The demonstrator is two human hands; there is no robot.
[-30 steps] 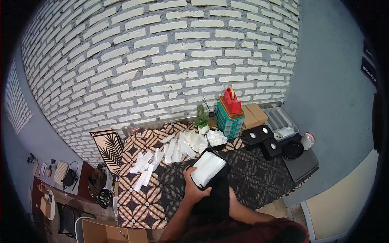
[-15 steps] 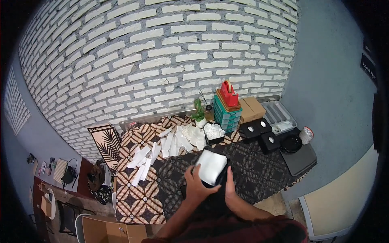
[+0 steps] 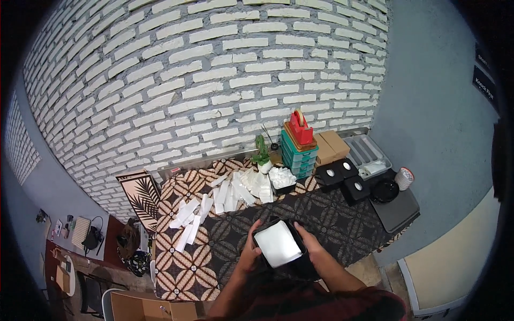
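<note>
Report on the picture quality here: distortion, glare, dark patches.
Head view: the brick wall bows into curved rows, and the corners fall to black; head view: the white contents between the left hand and right hand look bright, with little surface detail; head view: the black container blends toward the dark clothing, its lower edge hard to trace.

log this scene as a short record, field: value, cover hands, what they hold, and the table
left hand: left hand grips the left side of a black container
right hand: right hand grips its right side
contents: white paper-like material
table left: loose white strips on a beige-and-brown patterned cloth
table back: potted plant, green drawer unit bearing a red tape dispenser
table right: black boxes with white ovals, grey compartment tray
</note>
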